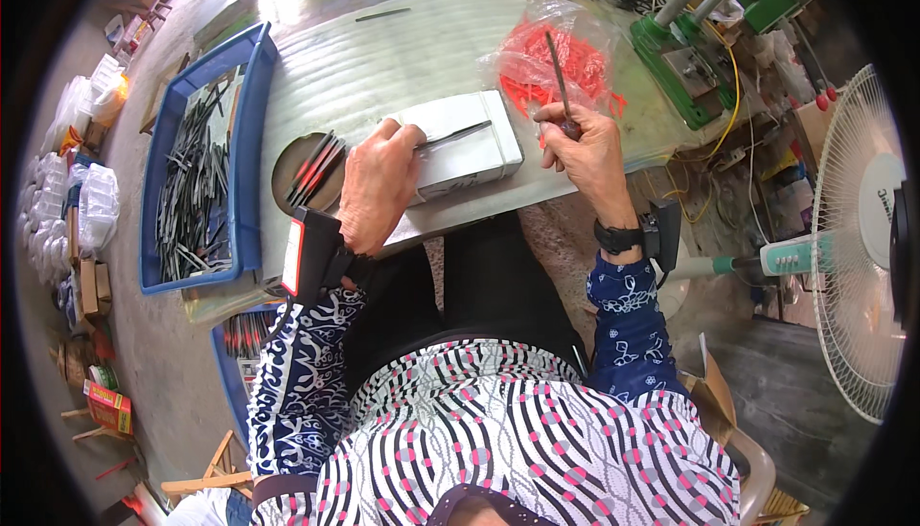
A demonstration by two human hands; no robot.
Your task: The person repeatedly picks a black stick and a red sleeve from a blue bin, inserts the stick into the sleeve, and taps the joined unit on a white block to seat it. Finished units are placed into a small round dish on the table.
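At the lower left of the frame, we see a blue bin (226, 358) with slender red and dark pieces inside. At the centre, we find the left hand (379, 181), fingers bent and closed on the left end of a slender dark strip (462, 133). The strip lies on the white box (484, 154); its long axis runs left to right, the free end pointing right and slightly upward. Right of centre, the fingers of the right hand (589, 148) are wrapped around the dark reddish handle of a thin-shafted tool (558, 68), its shaft pointing up the frame with a slight lean to the left. Left of the left hand, a round container (277, 164) holds red and dark strips. At the left, a rectangular blue tray (251, 157) contains many dark pieces, loosely heaped. We note a pale, ridged covering on the bench (359, 66). At the upper right, a clear, crumpled plastic bag (554, 11) holds slender red pieces (561, 57).
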